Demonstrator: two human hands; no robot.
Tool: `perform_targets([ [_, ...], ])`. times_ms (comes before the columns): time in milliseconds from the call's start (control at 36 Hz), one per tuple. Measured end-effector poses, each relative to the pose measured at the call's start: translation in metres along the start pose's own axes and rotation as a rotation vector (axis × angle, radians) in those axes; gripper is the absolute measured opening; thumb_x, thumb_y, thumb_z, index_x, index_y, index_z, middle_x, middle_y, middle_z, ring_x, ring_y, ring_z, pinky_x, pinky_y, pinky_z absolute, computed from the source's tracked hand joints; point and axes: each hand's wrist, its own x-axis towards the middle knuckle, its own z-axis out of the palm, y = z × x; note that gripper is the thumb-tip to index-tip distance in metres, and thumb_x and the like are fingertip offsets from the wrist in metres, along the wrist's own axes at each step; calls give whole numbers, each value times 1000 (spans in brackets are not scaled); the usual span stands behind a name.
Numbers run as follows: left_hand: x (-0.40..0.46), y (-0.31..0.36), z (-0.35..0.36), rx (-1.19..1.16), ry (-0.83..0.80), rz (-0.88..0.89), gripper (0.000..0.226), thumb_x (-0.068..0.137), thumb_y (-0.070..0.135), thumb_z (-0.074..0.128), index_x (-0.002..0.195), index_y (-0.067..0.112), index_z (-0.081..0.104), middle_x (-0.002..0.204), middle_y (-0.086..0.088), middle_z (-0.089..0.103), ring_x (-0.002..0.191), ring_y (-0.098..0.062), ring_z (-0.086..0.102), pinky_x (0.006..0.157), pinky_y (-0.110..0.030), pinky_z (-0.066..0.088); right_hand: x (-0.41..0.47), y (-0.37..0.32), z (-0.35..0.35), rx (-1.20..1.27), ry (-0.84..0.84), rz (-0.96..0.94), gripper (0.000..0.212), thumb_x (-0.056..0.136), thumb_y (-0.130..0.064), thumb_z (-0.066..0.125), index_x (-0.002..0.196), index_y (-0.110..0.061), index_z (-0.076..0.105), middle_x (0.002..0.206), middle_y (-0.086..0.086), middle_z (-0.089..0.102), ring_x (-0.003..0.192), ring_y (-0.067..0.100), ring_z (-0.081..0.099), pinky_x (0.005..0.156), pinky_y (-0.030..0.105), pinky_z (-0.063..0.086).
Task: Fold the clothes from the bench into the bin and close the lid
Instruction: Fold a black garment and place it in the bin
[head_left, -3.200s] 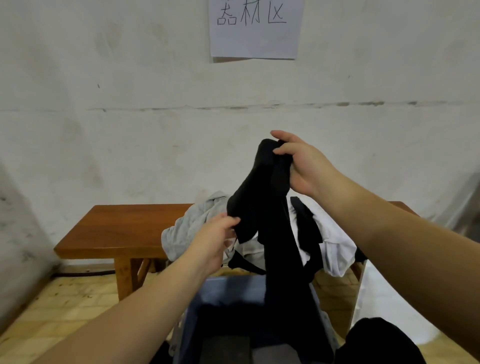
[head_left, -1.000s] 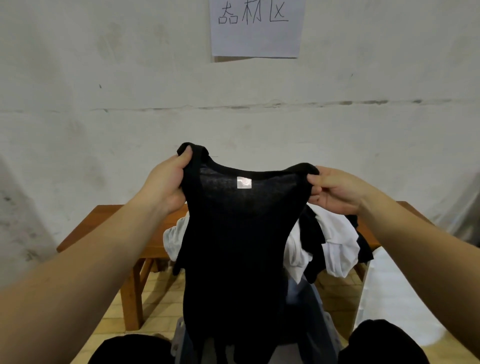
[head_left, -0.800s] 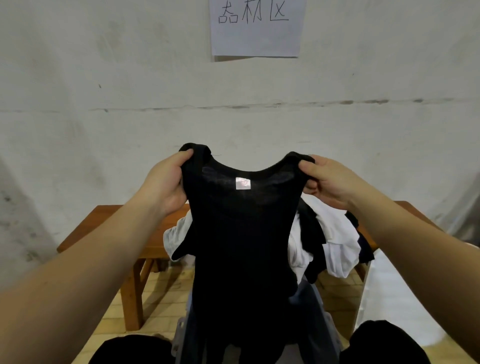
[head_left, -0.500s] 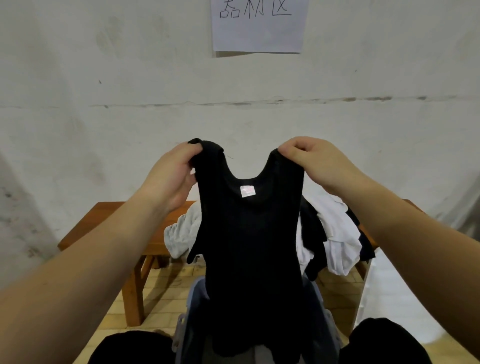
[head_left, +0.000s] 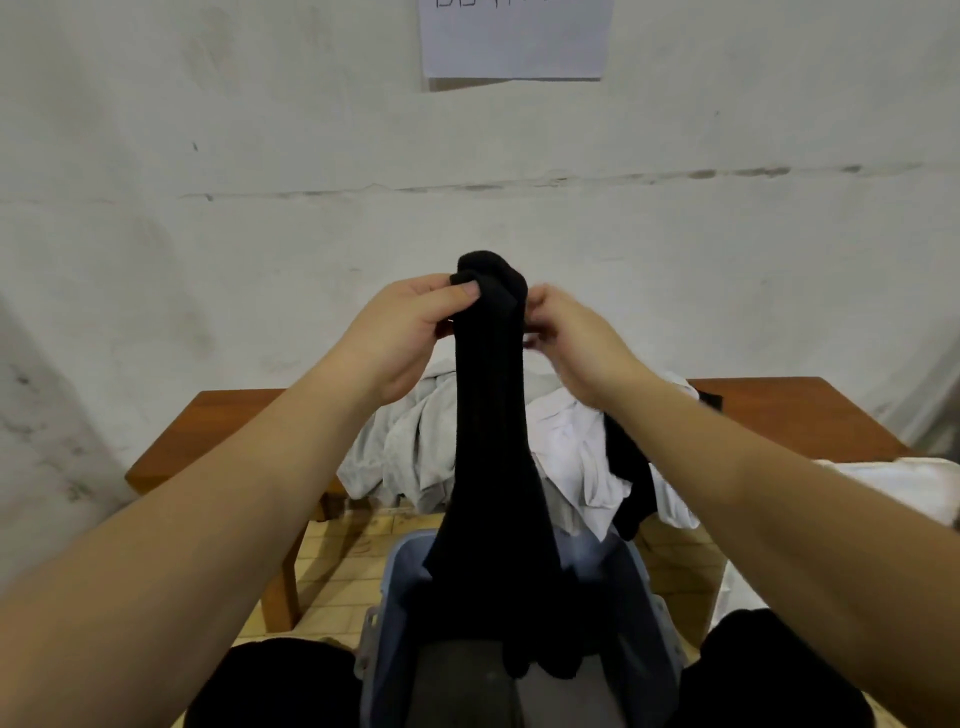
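A black tank top (head_left: 491, 467) hangs folded lengthwise in front of me, its two shoulder straps brought together at the top. My left hand (head_left: 405, 332) pinches the straps from the left. My right hand (head_left: 566, 338) touches them from the right, its fingertips hidden behind the cloth. The garment's lower end hangs into the open blue-grey bin (head_left: 644, 587) between my knees. Behind it, a pile of white, grey and black clothes (head_left: 566, 447) lies on the brown wooden bench (head_left: 234, 421).
A pale plaster wall with a paper sign (head_left: 514, 41) rises behind the bench. The floor is yellow tile (head_left: 343, 561). A white sheet-like surface (head_left: 893, 483) lies at the right. My dark-trousered knees (head_left: 275, 680) flank the bin.
My hands have come together, bringing the two straps of the spread tank top into one narrow lengthwise fold. The view has tilted down a little.
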Motion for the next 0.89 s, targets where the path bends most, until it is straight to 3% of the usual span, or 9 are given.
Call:
perform_targets([
  [139, -1, 1, -5, -82, 34, -10, 21, 98, 8, 50, 98, 5, 71, 97, -4, 74, 100, -18, 64, 97, -30, 45, -25, 68, 9, -469, -443, 177, 37, 80, 14, 45, 95, -18, 55, 80, -2, 52, 73, 8, 48, 69, 20, 40],
  [278, -6, 4, -15, -90, 52, -19, 21, 100, 9, 48, 101, 4, 69, 96, -4, 74, 98, -16, 67, 90, -26, 49, -31, 102, 10, -803, -730, 267, 2, 88, -10, 63, 89, -11, 63, 91, 3, 65, 84, 12, 57, 77, 18, 43],
  [333, -7, 5, -22, -79, 60, -12, 23, 100, 9, 47, 100, 5, 70, 96, -2, 75, 97, -14, 68, 87, -25, 50, -31, 112, 6, -884, -771, 258, 9, 88, -22, 69, 85, -17, 62, 93, 3, 68, 84, 15, 61, 82, 23, 48],
  [417, -10, 6, -33, -54, 67, 0, 25, 100, 10, 48, 97, 8, 73, 97, -3, 75, 98, -15, 68, 86, -26, 50, -33, 117, 0, -917, -770, 255, 15, 86, -32, 71, 91, -19, 66, 95, 1, 70, 91, 19, 64, 91, 36, 50],
  [528, -13, 4, -49, 52, 96, 5, 21, 99, 12, 52, 100, 5, 71, 97, -4, 75, 99, -18, 68, 87, -27, 49, -33, 120, -11, -920, -771, 264, 19, 87, -42, 65, 69, -42, 57, 76, -12, 58, 74, 7, 54, 78, 29, 43],
  [667, -16, 4, -59, 0, 135, -6, 22, 101, 11, 48, 103, 5, 69, 98, -2, 75, 102, -16, 69, 85, -25, 51, -37, 122, -32, -733, -741, 445, 19, 93, -29, 57, 96, -12, 65, 88, 0, 62, 83, 12, 57, 85, 30, 42],
  [722, -16, 4, -60, -47, 166, -15, 22, 101, 10, 47, 103, 5, 69, 99, -2, 75, 102, -16, 69, 85, -25, 51, -39, 126, -39, -615, -685, 473, 24, 94, -30, 60, 107, -11, 68, 99, 6, 68, 92, 19, 62, 91, 30, 45],
  [806, -16, 4, -60, -65, 221, -36, 22, 101, 11, 49, 105, 5, 69, 103, -5, 75, 105, -18, 69, 84, -25, 52, -42, 135, -46, -424, -535, 506, 23, 87, -30, 72, 98, -10, 71, 88, 3, 68, 84, 18, 61, 81, 28, 45],
  [889, -14, 2, -61, -43, 307, -50, 19, 99, 14, 54, 106, 6, 70, 102, -4, 76, 101, -17, 71, 77, -24, 54, -42, 143, -54, -267, -371, 533, 43, 75, -33, 79, 95, 3, 65, 85, 11, 58, 84, 25, 51, 80, 36, 38],
])
